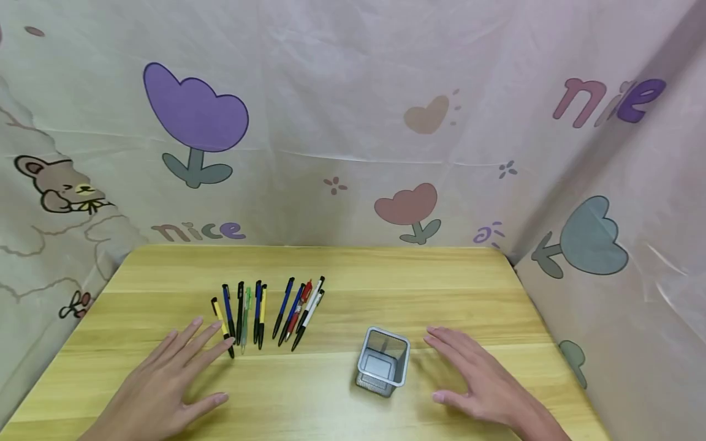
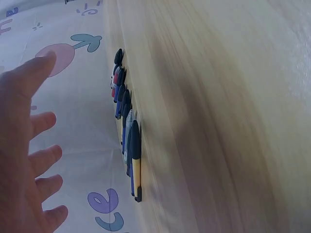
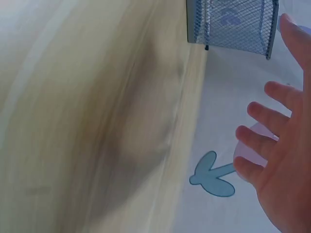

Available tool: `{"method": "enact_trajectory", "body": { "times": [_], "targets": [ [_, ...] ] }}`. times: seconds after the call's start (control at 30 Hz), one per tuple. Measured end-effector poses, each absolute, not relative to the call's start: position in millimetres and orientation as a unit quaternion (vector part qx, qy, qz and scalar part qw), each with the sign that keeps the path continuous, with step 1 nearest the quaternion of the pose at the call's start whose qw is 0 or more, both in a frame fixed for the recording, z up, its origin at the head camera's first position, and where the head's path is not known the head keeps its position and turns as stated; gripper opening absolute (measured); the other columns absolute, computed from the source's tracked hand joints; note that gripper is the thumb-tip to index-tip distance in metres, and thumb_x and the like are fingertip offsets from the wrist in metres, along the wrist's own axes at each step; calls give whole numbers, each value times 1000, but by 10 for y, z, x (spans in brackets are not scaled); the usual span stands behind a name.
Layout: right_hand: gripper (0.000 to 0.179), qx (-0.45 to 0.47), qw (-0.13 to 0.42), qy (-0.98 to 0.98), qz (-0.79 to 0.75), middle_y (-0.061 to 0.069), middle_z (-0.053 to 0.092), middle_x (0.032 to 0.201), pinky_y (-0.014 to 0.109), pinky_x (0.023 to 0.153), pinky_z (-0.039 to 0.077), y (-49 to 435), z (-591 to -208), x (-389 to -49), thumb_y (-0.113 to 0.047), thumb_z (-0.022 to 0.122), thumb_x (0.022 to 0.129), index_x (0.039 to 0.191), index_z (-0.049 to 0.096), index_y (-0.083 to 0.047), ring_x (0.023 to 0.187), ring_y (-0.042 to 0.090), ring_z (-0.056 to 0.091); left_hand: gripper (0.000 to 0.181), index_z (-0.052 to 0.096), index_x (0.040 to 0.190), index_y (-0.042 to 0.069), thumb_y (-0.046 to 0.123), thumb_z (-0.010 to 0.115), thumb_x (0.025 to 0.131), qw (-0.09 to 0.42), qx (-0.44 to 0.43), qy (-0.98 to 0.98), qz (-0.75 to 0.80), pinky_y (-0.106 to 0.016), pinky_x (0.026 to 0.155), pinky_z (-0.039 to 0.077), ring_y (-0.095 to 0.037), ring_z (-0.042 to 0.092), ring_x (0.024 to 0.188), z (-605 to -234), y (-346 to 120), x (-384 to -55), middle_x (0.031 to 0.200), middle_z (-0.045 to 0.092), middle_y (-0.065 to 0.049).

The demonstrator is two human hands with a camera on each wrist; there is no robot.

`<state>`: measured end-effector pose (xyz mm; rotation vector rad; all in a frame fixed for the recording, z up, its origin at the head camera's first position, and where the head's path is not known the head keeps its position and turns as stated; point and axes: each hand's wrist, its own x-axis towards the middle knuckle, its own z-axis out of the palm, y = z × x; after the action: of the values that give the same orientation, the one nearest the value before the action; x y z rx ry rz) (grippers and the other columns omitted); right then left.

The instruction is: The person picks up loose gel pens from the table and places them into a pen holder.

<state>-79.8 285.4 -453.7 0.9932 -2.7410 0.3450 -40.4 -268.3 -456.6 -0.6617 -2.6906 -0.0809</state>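
Note:
In the head view, my left hand [image 1: 165, 383] hovers palm down with its fingers spread at the lower left, holding nothing. Its fingertips overlap a yellow and black pen [image 1: 219, 311] in that view; the left wrist view shows the hand apart from the same yellow pen [image 2: 136, 167]. Several pens lie beside it in a loose row, among them a green pen [image 1: 246, 318], a blue pen [image 1: 284, 308] and a red pen [image 1: 295, 315]. To the right stands a grey mesh pen holder [image 1: 375, 384] with nothing inside. My right hand [image 1: 480, 376], fingers extended, is just right of this holder, not touching it.
Everything lies on a wooden table [image 1: 441, 282] with light grain. A pale printed curtain [image 1: 309, 110] hangs behind the table's far edge and along both sides. Between the pens and the mesh holder is a stretch of tabletop.

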Motion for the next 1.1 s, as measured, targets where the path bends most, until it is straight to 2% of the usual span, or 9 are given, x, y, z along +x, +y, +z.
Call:
{"method": "enact_trajectory", "body": {
  "times": [0.13,0.2,0.37,0.53,0.6,0.67,0.77,0.93,1.1],
  "targets": [
    [98,309,68,-938,142,0,46,163,46,116,46,2804,-4548,-773,-58,81,81,163,33,-30,145,28,50,87,48,155,28,67,74,82,193,-244,-950,-32,-23,131,-11,-7,-6,163,-4569,-2683,-421,168,38,-4],
    [100,296,50,-941,155,5,48,162,57,107,52,2774,-4561,-762,-60,80,82,163,33,-27,143,30,52,87,47,156,25,66,73,84,199,-250,-947,-37,-22,131,-10,-9,-5,163,-4567,-2685,-432,171,32,-2],
    [102,259,9,-947,190,11,49,160,59,106,52,2693,-4599,-736,-64,78,81,163,32,-25,141,32,54,89,47,156,16,64,72,86,209,-250,-944,-52,-19,131,-6,-7,-5,163,-4568,-2672,-454,173,24,1],
    [100,234,-14,-945,229,4,52,159,58,106,53,2592,-4631,-740,-63,81,80,161,36,-25,140,30,56,93,43,158,14,62,74,85,203,-216,-952,-78,-12,127,-6,-6,5,162,-4568,-2647,-457,169,35,-6],
    [100,229,-22,-942,246,2,54,157,57,106,54,2551,-4639,-750,-61,83,79,160,39,-21,139,28,57,93,42,159,15,59,77,85,195,-193,-957,-94,-24,133,10,-20,23,161,-4559,-2631,-461,165,42,-9],
    [100,227,-27,-937,263,2,57,154,56,104,55,2514,-4646,-761,-59,84,79,158,42,-15,135,28,61,91,43,158,15,56,79,84,188,-166,-962,-112,-42,128,32,-32,43,150,-4540,-2609,-467,160,49,-13],
    [100,225,-29,-933,280,4,60,150,57,102,56,2467,-4660,-774,-57,85,78,156,43,-11,129,29,65,87,48,154,11,50,82,84,178,-126,-966,-136,-66,97,53,-44,59,129,-4511,-2566,-493,151,56,-19],
    [102,221,-25,-920,323,8,61,148,51,102,57,2396,-4696,-778,-54,88,76,154,45,-5,126,30,66,77,52,147,1,45,78,90,155,-69,-970,-171,-73,88,53,-55,62,117,-4481,-2512,-557,141,59,-31],
    [99,208,-58,-892,398,13,61,146,44,105,57,2322,-4732,-786,-44,91,75,153,45,-4,127,35,65,70,54,142,-8,40,74,95,120,-23,-967,-225,-65,78,59,-51,70,102,-4466,-2508,-657,135,61,-36]
  ]
}}
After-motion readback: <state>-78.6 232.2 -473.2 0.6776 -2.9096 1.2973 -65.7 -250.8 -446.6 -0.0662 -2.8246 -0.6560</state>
